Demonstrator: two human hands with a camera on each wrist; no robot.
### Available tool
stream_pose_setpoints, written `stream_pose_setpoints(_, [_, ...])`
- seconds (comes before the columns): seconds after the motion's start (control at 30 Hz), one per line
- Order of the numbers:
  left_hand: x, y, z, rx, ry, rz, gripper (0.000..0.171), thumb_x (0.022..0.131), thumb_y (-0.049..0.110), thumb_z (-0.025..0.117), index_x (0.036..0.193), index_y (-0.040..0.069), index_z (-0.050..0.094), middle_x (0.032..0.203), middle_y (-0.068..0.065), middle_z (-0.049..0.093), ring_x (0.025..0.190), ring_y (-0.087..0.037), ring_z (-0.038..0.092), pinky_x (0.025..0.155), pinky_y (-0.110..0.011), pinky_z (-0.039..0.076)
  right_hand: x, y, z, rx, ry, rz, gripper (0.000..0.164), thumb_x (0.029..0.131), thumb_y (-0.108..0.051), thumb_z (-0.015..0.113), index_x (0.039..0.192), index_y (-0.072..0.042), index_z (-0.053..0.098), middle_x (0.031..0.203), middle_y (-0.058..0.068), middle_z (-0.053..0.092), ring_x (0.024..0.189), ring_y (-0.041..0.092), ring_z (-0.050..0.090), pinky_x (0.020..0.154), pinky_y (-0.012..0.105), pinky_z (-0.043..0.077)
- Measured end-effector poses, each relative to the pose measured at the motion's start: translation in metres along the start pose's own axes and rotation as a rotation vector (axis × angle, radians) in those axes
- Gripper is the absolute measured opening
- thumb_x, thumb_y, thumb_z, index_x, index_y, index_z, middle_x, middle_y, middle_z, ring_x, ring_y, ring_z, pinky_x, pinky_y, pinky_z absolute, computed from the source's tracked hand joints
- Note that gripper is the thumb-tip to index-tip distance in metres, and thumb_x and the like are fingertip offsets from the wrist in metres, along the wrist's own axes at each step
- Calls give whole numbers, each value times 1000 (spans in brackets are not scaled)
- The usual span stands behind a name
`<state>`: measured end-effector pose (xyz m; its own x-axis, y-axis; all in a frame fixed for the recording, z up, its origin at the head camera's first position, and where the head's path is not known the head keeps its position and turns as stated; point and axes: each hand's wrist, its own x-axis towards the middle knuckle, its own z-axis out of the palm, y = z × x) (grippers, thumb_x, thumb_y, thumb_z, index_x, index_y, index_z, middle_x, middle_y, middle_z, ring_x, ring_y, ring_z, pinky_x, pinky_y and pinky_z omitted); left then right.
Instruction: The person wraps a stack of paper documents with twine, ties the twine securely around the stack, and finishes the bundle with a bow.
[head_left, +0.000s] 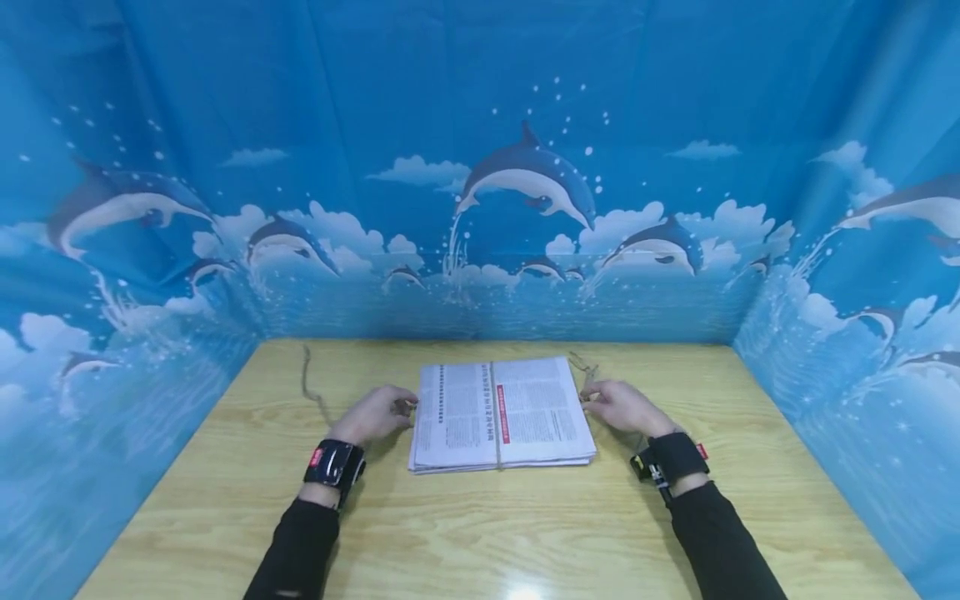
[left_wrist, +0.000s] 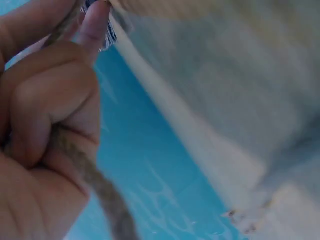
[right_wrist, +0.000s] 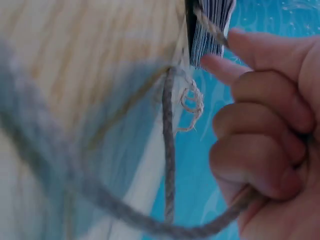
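A stack of newspapers (head_left: 457, 425) lies flat on the wooden table, with a strand of twine (head_left: 496, 421) crossing its top from far edge to near edge. At the stack's left side my left hand (head_left: 378, 414) grips a brown cord (left_wrist: 107, 195), which passes through the curled fingers. My right hand (head_left: 626, 407) is by the right edge. Its thumb and forefinger pinch one stretch of cord (right_wrist: 212, 27) close to the paper edges, while the other fingers curl round a thicker-looking stretch (right_wrist: 225, 222).
Loose cord (head_left: 306, 375) trails over the table (head_left: 465, 533) behind the left hand. More loose cord (head_left: 581, 363) lies beyond the right hand, with a frayed, curly end (right_wrist: 192, 102) in the right wrist view. A blue dolphin-print curtain (head_left: 405, 100) encloses the back and sides.
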<state>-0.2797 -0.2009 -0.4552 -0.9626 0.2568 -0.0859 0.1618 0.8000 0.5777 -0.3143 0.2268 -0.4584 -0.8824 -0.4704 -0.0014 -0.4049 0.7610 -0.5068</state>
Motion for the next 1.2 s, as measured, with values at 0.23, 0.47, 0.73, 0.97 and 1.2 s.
stream_pose_setpoints(0.23, [7, 2, 9, 255, 88, 59, 34, 87, -3, 61, 119, 7, 69, 116, -13, 70, 111, -33, 65, 97, -48, 49, 8, -3, 9, -150, 3, 124, 36, 97, -12, 46, 127, -6, 65, 126, 19, 65, 113, 39, 62, 93, 54, 49])
stream_pose_setpoints(0.47, [8, 2, 13, 268, 93, 19, 37, 84, -3, 67, 117, 14, 72, 120, -10, 70, 112, -32, 64, 97, -49, 49, 10, -10, 8, -183, -3, 243, 37, 93, -11, 46, 123, -10, 69, 128, 16, 65, 98, 31, 65, 78, 46, 52])
stream_pose_setpoints(0.73, [8, 0, 9, 258, 59, 27, 50, 80, -13, 57, 116, 18, 73, 117, -7, 71, 109, -29, 65, 95, -48, 50, 0, -2, -9, -81, -109, 119, 36, 89, -2, 46, 113, -3, 72, 112, 15, 71, 87, 23, 60, 88, 46, 49])
stream_pose_setpoints(0.97, [8, 0, 10, 241, 54, -1, 44, 85, -8, 58, 116, 19, 73, 120, -7, 70, 113, -30, 64, 97, -49, 49, 0, -1, -9, -28, -170, 126, 35, 89, 1, 43, 97, -7, 76, 101, 8, 72, 86, 20, 60, 81, 39, 48])
stream_pose_setpoints(1.2, [5, 3, 8, 203, 34, 0, 25, 90, 18, 69, 114, 18, 73, 118, -7, 71, 105, -26, 67, 90, -46, 53, -2, -1, -5, -7, -239, 75, 19, 88, -4, 57, 72, -13, 56, 64, -4, 43, 57, 11, 41, 56, 25, 32])
